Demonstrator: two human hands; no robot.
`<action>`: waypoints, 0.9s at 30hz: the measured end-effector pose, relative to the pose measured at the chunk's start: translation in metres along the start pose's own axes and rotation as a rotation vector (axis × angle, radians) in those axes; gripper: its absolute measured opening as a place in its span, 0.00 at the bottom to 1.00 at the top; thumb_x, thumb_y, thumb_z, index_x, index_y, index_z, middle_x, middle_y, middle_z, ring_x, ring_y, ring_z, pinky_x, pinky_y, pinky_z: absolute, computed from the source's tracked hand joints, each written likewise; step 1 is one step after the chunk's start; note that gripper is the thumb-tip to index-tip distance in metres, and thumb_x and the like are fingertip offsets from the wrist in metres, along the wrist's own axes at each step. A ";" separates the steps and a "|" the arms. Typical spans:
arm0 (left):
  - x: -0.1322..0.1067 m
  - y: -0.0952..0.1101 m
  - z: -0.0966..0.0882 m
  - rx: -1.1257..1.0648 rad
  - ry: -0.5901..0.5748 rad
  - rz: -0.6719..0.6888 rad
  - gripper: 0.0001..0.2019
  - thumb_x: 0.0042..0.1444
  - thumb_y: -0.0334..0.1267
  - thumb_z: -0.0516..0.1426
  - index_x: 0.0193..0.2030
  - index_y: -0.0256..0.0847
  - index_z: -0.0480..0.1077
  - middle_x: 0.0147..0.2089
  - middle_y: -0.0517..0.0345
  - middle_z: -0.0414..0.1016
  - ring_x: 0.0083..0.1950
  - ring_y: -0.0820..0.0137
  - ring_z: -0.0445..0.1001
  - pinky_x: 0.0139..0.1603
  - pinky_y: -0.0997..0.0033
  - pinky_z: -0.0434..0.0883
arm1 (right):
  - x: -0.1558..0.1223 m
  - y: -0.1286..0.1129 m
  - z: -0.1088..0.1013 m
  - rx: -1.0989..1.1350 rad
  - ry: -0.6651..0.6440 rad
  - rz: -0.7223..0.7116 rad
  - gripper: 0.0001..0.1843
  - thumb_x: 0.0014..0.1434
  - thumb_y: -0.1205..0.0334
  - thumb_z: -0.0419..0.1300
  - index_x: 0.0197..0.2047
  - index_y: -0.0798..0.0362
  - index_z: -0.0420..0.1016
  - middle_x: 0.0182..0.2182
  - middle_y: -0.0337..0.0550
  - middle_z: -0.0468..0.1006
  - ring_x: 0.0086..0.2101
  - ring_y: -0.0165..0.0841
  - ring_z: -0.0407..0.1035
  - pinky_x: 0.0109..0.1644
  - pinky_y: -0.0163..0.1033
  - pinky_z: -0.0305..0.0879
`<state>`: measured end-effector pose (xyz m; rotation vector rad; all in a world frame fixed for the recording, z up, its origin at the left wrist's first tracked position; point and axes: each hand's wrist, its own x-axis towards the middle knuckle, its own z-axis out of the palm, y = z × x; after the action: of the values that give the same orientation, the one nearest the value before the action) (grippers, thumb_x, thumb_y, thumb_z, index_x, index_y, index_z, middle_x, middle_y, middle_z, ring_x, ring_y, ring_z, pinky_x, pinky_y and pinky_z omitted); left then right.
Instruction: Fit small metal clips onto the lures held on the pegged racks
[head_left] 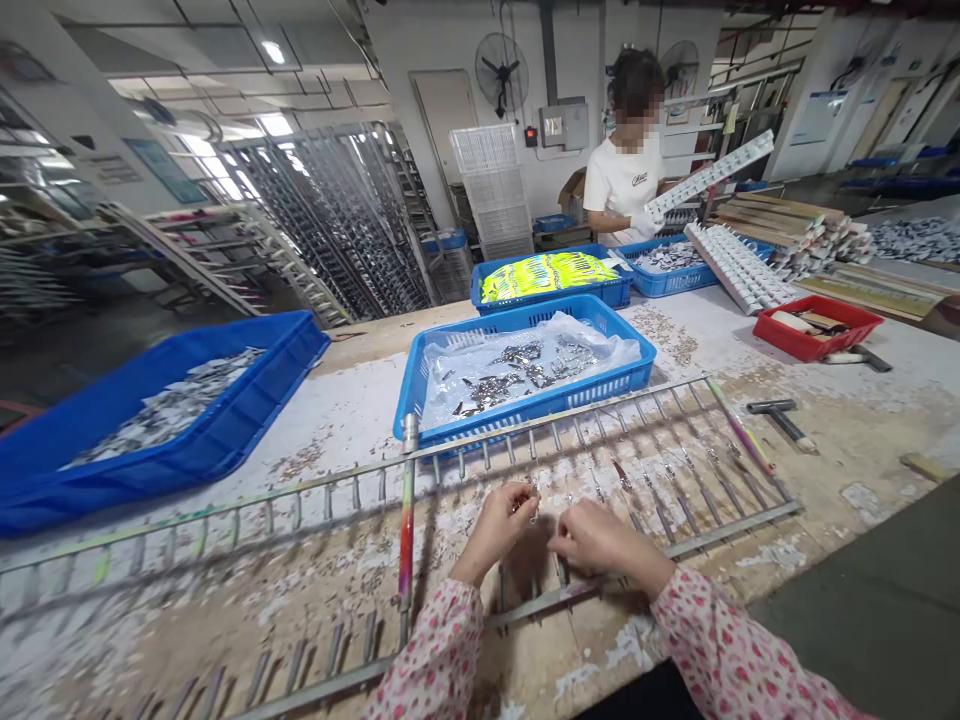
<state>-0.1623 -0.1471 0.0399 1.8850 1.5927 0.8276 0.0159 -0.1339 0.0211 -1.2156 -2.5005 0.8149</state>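
My left hand (498, 524) is closed in a pinch on a small shiny metal piece (534, 503), held over a paint-stained metal rack (406, 540). To its right, my right hand (600, 540) has its fingers curled together beside the rack's lower bar; whatever they grip is hidden. Rows of thin pegs line the rack, which lies on the worktable. Several small shiny pieces (667, 468) hang on its right part. Behind it stands a blue basket (525, 408) lined with clear plastic, holding a heap of shiny metal pieces (491, 388).
A large blue bin (259, 425) of grey-white pieces sits at left. Yellow bags (551, 275) fill another basket behind. At right are a red tray (817, 340) and a hammer (784, 422). Across the table, a co-worker (626, 180) holds a white strip (709, 178).
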 end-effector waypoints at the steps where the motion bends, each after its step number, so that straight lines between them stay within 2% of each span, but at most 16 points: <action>1: 0.000 0.003 0.000 -0.023 -0.014 -0.008 0.11 0.52 0.39 0.52 0.23 0.38 0.66 0.23 0.61 0.65 0.28 0.71 0.63 0.30 0.73 0.58 | -0.008 0.000 0.009 0.008 -0.011 -0.001 0.10 0.54 0.61 0.57 0.26 0.56 0.76 0.23 0.46 0.75 0.25 0.34 0.67 0.29 0.35 0.56; 4: -0.002 0.008 -0.002 -0.073 -0.037 -0.029 0.11 0.52 0.40 0.51 0.22 0.38 0.63 0.22 0.63 0.61 0.27 0.72 0.60 0.29 0.74 0.56 | -0.018 -0.001 0.032 0.098 0.057 0.004 0.08 0.54 0.66 0.56 0.35 0.55 0.76 0.27 0.45 0.76 0.31 0.35 0.70 0.34 0.35 0.59; 7: -0.006 0.007 -0.005 -0.104 -0.049 -0.046 0.11 0.53 0.41 0.52 0.23 0.38 0.62 0.23 0.64 0.59 0.27 0.72 0.59 0.29 0.74 0.55 | -0.016 -0.001 0.044 0.259 0.117 0.050 0.10 0.52 0.71 0.56 0.39 0.55 0.73 0.25 0.40 0.75 0.29 0.33 0.69 0.36 0.34 0.60; 11: -0.010 0.004 -0.008 -0.139 -0.076 -0.039 0.12 0.54 0.41 0.52 0.23 0.39 0.60 0.23 0.64 0.57 0.27 0.73 0.57 0.29 0.74 0.55 | -0.016 -0.001 0.046 0.420 0.200 0.126 0.08 0.51 0.71 0.57 0.36 0.53 0.69 0.22 0.36 0.71 0.26 0.30 0.67 0.31 0.32 0.58; 15: -0.011 0.005 -0.005 -0.128 -0.099 -0.044 0.11 0.55 0.41 0.52 0.24 0.39 0.61 0.24 0.64 0.58 0.28 0.73 0.57 0.30 0.74 0.55 | -0.019 0.001 0.049 0.452 0.279 0.085 0.06 0.51 0.70 0.56 0.33 0.52 0.65 0.22 0.34 0.69 0.26 0.30 0.66 0.31 0.32 0.57; 20: -0.012 0.010 -0.001 -0.149 -0.132 -0.049 0.11 0.54 0.41 0.52 0.24 0.39 0.60 0.24 0.64 0.57 0.28 0.73 0.58 0.31 0.74 0.56 | -0.017 0.004 0.055 0.450 0.304 0.049 0.06 0.51 0.70 0.56 0.33 0.52 0.63 0.23 0.34 0.69 0.26 0.29 0.65 0.32 0.32 0.56; 27: -0.011 0.009 0.000 -0.148 -0.121 -0.067 0.12 0.54 0.42 0.52 0.23 0.38 0.60 0.23 0.64 0.57 0.28 0.73 0.57 0.30 0.74 0.55 | -0.019 0.005 0.053 0.513 0.314 0.012 0.06 0.49 0.71 0.54 0.32 0.52 0.63 0.22 0.33 0.66 0.25 0.28 0.63 0.30 0.32 0.55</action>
<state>-0.1578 -0.1594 0.0454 1.7342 1.4716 0.7659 0.0077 -0.1660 -0.0241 -1.0741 -1.8793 1.0843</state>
